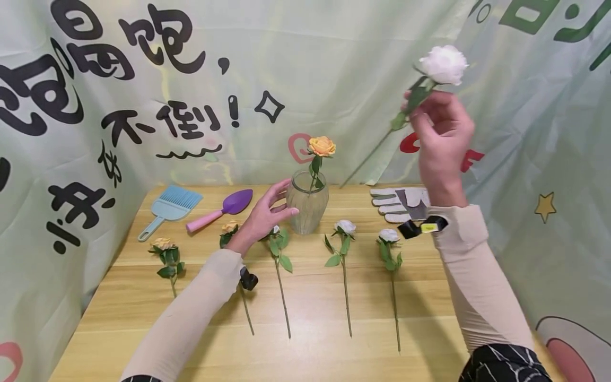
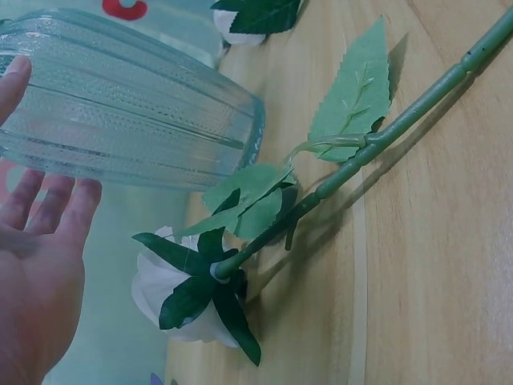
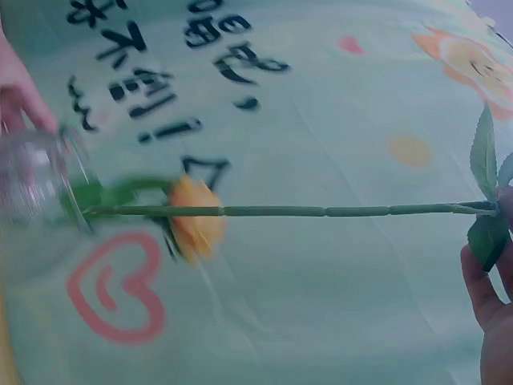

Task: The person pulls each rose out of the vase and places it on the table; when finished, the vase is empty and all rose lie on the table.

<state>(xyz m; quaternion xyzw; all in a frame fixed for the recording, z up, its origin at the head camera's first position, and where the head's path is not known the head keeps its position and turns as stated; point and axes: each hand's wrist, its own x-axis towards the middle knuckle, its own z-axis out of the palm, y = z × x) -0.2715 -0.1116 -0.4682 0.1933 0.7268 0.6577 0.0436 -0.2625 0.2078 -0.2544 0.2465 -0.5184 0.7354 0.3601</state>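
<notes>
My right hand (image 1: 444, 135) is raised on the right and pinches a white rose (image 1: 444, 64) by its leafy upper stem. The bloom points up, and the stem slants down left towards the glass vase (image 1: 307, 209). In the right wrist view the stem (image 3: 353, 211) crosses in front of the yellow-orange rose (image 3: 198, 220), its end overlapping the vase's mouth. That yellow-orange rose stands upright in the vase. My left hand (image 1: 264, 215) is at the vase's left side, fingers fairly straight and thumb extended across the front. The left wrist view shows its fingertips right at the ribbed glass (image 2: 136, 104).
White roses (image 1: 345, 228) and yellow-orange roses (image 1: 163, 244) lie in a row on the wooden table (image 1: 320, 297), stems towards me. Behind them are a blue dustpan (image 1: 176, 202), a purple trowel (image 1: 237, 201) with a pink handle, and gloves (image 1: 396, 204). A printed cloth hangs behind.
</notes>
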